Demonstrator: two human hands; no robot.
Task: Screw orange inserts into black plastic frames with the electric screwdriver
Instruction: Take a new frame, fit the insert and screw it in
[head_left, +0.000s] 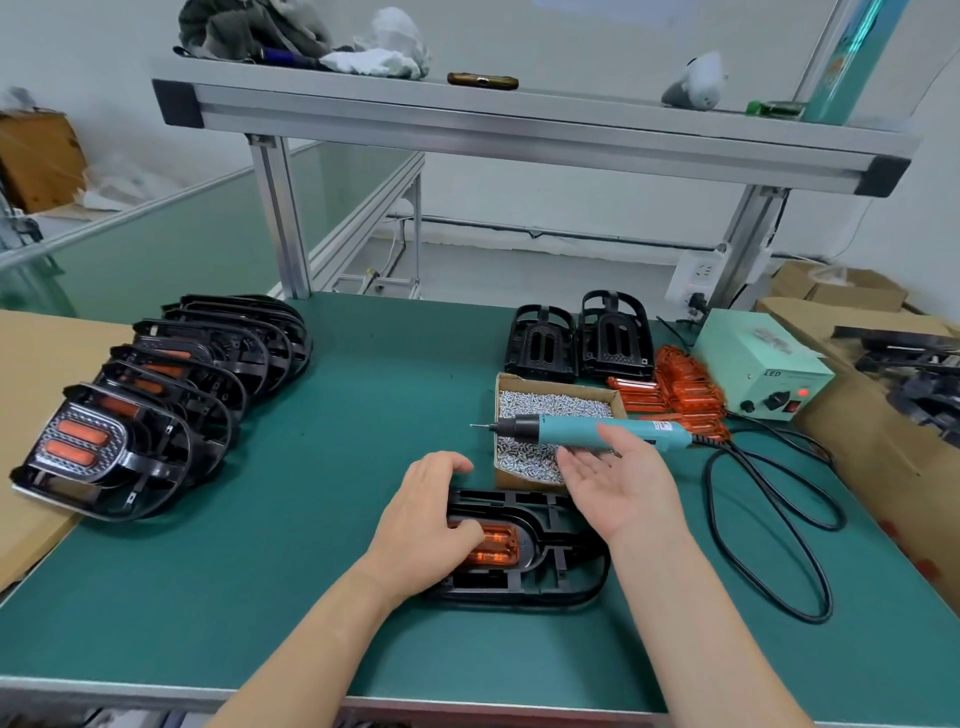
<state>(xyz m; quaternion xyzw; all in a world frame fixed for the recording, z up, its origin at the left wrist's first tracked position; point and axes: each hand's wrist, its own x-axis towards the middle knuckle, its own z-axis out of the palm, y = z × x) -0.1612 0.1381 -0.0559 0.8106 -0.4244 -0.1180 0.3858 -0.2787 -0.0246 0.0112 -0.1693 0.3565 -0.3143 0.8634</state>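
The left hand (426, 519) is lying over the near end of the black plastic frame (566, 571), which is sitting flat on the green worktop (363, 405) right in front of the person. Its fingers are curling over the frame's edge, and the thumb is pressing on the orange insert (498, 545), which is already sitting in the frame's oval pocket.

The right hand (618, 483) is hovering palm-up with its fingers spread and relaxed. It is gripping nothing, and the thumb is just brushing the teal electric screwdriver (571, 434). The driver is lying across the cardboard box of screws (550, 405), bit pointing left, with its black cable (779, 545) looping off to the right.

By the look of it, this is the seat-and-fasten step. The insert is in place, but no screw is being driven yet.

The next move is looking like a proper grip around the driver's body and a screw picked from the box. The bit then needs bringing down square onto a screw hole while the left hand is pinning the frame.

A row of finished frames (156, 405) is leaning at the left, and spare orange inserts (680, 395) are waiting beyond the box.
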